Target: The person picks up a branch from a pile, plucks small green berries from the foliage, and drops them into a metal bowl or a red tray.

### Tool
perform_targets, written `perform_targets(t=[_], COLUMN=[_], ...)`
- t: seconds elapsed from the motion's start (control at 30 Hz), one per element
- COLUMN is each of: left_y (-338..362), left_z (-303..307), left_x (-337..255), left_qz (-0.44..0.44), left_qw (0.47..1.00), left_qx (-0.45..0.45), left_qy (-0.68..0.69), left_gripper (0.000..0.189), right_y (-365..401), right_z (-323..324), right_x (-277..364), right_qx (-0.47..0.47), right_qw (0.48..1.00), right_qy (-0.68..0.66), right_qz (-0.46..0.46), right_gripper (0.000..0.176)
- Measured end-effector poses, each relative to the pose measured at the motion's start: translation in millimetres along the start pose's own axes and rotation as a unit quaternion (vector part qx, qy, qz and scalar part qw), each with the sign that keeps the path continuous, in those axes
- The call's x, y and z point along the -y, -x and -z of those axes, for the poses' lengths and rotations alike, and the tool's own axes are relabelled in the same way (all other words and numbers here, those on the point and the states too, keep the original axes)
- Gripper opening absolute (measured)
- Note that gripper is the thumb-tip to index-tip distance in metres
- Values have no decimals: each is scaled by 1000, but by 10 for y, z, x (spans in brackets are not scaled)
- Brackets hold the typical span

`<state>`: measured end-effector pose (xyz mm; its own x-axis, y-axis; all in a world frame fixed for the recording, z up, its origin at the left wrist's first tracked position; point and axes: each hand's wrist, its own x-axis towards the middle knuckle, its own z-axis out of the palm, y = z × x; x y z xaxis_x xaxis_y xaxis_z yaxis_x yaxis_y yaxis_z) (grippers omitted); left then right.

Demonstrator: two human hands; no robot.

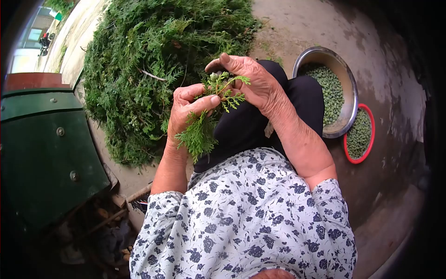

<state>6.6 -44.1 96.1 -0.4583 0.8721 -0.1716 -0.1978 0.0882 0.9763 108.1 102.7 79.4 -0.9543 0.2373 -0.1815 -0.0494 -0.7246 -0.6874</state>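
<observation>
The left hand (188, 114) is closed into a fist around a conifer sprig (200, 135), its thumb pressed across the stem against the curled forefinger. The flat, scaly foliage fans out below the fist, and thinner twigs rise above it. The right hand (255, 86) is half curled just beside the left one, palm turned toward it. Its forefinger arches over the top of the sprig and the upper twig tips lie against its fingers. A pale little cone (214, 76) sits at that spot, but I cannot tell whether the fingers actually pinch it or only touch it. The sprig is held in the air in front of the person's chest, above a knee in black trousers (260, 125) and a floral blouse (251, 218). Beyond the hands a big pile of cut green branches (139, 56) lies on the concrete ground (297, 23). To the right a steel bowl (320, 50) stands part full of small green seeds (332, 93), and a red-rimmed bowl (371, 121) touching it holds more of them. A green metal panel (42, 149) is on the left.
</observation>
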Motion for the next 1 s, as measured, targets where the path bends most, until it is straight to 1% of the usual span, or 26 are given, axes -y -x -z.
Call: perform_targets(t=[0.03, 0.1, 0.17, 0.2, 0.23, 0.3, 0.33, 0.37, 0.43, 0.47, 0.5, 0.53, 0.57, 0.6, 0.63, 0.67, 0.7, 0.73, 0.77, 0.83, 0.87, 0.9, 0.93, 0.97, 1.0], left_y=[-13, -24, -45, -40, -35, -51, -76, -146, -139, -252, -256, -256, -268, -329, -312, -300, -292, -283, -277, -273, -294, -299, -310, -327, -330], left_z=[21, 52, 89, 43, 32, 29, 15, 157, 65, 312, 291, 215, 180, 209, 222, 212, 187, 187, 172, 153, 276, 245, 184, 154, 233], left_x=[18, 25, 69, 48, 70, 103, 138, 288, 349, 630, 590, 530, 499, 507, 521, 536, 520, 528, 506, 448, 549, 505, 420, 371, 450], left_qz=[1, 13, -6, -21, -16, -1, -18, -29, -10, -75, -76, -75, -75, -89, -90, -60, -30, -12, -11, 55, 58, 57, 85, 111, 106], left_qw=[1000, 1000, 998, 998, 999, 999, 989, 987, 971, 985, 986, 955, 903, 901, 901, 915, 924, 922, 921, 935, 928, 927, 904, 871, 870], left_qx=[14, 19, 42, 36, 32, 1, -10, 16, -76, -3, -10, 52, 114, 149, 146, 94, 44, 18, 21, -106, -111, -112, -216, -316, -312], left_qy=[-15, -21, -53, -54, -34, 44, 148, 156, 228, 154, 150, 281, 407, 398, 398, 388, 378, 387, 388, 334, 352, 353, 358, 359, 366], left_gripper=[16, 17, 18, 19, 18, 17, 15, 14, 14, 12, 12, 11, 11, 13, 13, 13, 14, 15, 15, 21, 18, 18, 15, 14, 12], right_y=[5, -7, -24, -29, -37, -13, -39, -54, -126, -138, -105, -55, -13, -6, 5, 18, 30, 41, 52, 144, 241, 332, 437, 568, 703], right_z=[-31, -2, 34, 29, 41, -2, -101, -42, 184, 279, 275, 239, 206, 187, 176, 171, 157, 142, 144, 190, 219, 260, 377, 544, 725], right_x=[14, 3, -25, -12, -23, -28, -50, -54, -26, -3, 27, 78, 107, 80, 45, 17, -4, -22, -32, 31, 128, 226, 335, 457, 549], right_qx=[-7, 12, 13, 0, -12, -67, -155, -155, -164, -140, -140, -127, -114, -111, -88, -66, -66, -59, -53, -61, -111, -158, -200, -240, -301], right_qw=[999, 997, 996, 997, 995, 983, 969, 970, 955, 960, 962, 970, 976, 977, 982, 987, 987, 988, 989, 989, 983, 971, 954, 931, 901], right_qy=[39, 61, 89, 82, 100, 159, 155, 152, 51, 18, -25, -49, -72, -72, -71, -70, -69, -86, -101, -90, -44, 2, 45, 89, 133], right_qz=[-30, -42, -16, -12, 10, 60, 114, 111, 244, 242, 231, 200, 169, 167, 149, 132, 132, 110, 90, 95, 137, 177, 219, 262, 284], right_gripper=[32, 33, 27, 23, 20, 19, 17, 17, 18, 20, 19, 18, 18, 18, 16, 15, 15, 15, 15, 14, 14, 14, 15, 16, 16])
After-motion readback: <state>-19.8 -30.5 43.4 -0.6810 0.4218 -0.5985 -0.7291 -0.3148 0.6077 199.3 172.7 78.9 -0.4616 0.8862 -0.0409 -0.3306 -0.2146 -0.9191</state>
